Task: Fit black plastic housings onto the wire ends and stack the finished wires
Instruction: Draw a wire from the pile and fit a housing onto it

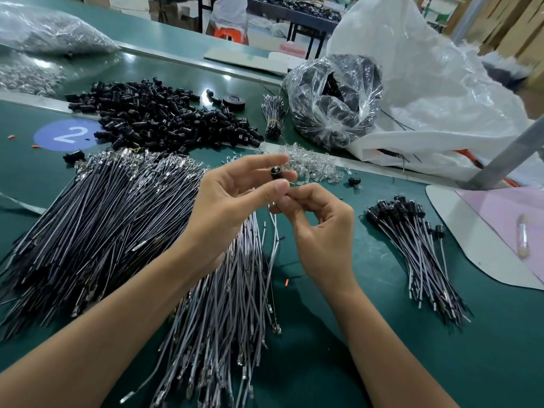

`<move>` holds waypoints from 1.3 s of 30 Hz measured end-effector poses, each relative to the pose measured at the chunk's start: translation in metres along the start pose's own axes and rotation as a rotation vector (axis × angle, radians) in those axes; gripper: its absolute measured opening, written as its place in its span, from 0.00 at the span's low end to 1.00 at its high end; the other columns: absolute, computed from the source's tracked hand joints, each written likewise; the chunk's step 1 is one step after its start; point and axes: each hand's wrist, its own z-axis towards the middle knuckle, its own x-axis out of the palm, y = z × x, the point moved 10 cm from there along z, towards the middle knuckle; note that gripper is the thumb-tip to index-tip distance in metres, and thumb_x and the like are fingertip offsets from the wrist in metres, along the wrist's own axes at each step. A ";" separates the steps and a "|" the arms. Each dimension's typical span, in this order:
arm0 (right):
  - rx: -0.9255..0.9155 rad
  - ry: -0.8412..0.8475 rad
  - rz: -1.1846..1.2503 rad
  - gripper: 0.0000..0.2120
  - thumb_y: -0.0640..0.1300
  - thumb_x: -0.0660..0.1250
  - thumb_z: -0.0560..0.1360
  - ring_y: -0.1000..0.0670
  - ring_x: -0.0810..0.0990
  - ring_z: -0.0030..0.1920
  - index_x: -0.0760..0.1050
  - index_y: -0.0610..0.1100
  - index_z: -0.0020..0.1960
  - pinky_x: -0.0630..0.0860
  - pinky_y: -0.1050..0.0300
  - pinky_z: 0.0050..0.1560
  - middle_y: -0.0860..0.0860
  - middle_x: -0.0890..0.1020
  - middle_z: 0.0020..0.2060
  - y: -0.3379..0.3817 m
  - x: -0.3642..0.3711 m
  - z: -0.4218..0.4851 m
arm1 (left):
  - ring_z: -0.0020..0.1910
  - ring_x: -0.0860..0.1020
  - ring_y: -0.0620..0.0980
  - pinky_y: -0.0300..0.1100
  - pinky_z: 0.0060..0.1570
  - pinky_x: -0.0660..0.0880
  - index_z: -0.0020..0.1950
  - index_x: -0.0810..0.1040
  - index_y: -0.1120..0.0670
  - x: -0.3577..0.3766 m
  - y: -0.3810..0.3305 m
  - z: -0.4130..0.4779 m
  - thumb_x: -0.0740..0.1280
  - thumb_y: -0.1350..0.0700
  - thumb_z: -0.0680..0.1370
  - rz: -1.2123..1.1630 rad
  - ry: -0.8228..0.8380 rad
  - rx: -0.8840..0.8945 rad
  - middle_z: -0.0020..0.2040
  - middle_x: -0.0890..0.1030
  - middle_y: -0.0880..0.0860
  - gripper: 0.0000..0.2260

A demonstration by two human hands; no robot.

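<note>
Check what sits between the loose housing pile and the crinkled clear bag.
In the head view, a small banded wire bundle lies between the housing pile and the clear bag; a tape roll sits by the pile's far edge.

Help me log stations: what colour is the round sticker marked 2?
The sticker is blue with a white numeral; head view.

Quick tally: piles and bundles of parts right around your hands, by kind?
Heap of loose black plastic housings: 1
Heaps of unfitted grey wires: 2
Stack of finished wires: 1
Pile of small clear bulbs: 1
Banded bundle of thin wires: 1
Total: 6
</note>
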 end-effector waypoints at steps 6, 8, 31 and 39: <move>0.012 0.006 0.015 0.01 0.36 0.72 0.74 0.49 0.84 0.39 0.80 0.38 0.44 0.80 0.49 0.47 0.49 0.85 0.35 0.000 0.001 -0.001 | 0.48 0.84 0.49 0.38 0.50 0.78 0.51 0.83 0.57 -0.003 -0.004 0.000 0.74 0.59 0.69 -0.005 -0.035 0.039 0.46 0.86 0.54 0.11; 0.016 -0.005 0.040 0.03 0.37 0.72 0.74 0.50 0.84 0.38 0.80 0.37 0.44 0.80 0.49 0.47 0.49 0.85 0.36 0.000 -0.001 -0.001 | 0.47 0.84 0.49 0.40 0.48 0.79 0.52 0.82 0.57 0.000 -0.003 -0.001 0.73 0.60 0.70 0.062 -0.017 0.052 0.46 0.86 0.53 0.11; 0.013 0.027 0.170 0.06 0.40 0.73 0.71 0.49 0.86 0.40 0.80 0.50 0.42 0.78 0.58 0.46 0.52 0.86 0.37 0.002 0.006 -0.001 | 0.45 0.85 0.51 0.41 0.50 0.79 0.39 0.85 0.50 -0.019 -0.004 -0.002 0.81 0.57 0.63 -0.035 -0.164 0.034 0.40 0.86 0.53 0.08; 0.030 0.046 0.231 0.07 0.39 0.72 0.72 0.47 0.86 0.41 0.81 0.52 0.42 0.79 0.54 0.48 0.50 0.86 0.38 0.001 0.008 0.000 | 0.45 0.83 0.49 0.44 0.53 0.77 0.36 0.84 0.50 -0.011 0.000 -0.002 0.79 0.56 0.62 -0.119 -0.104 -0.045 0.41 0.86 0.52 0.06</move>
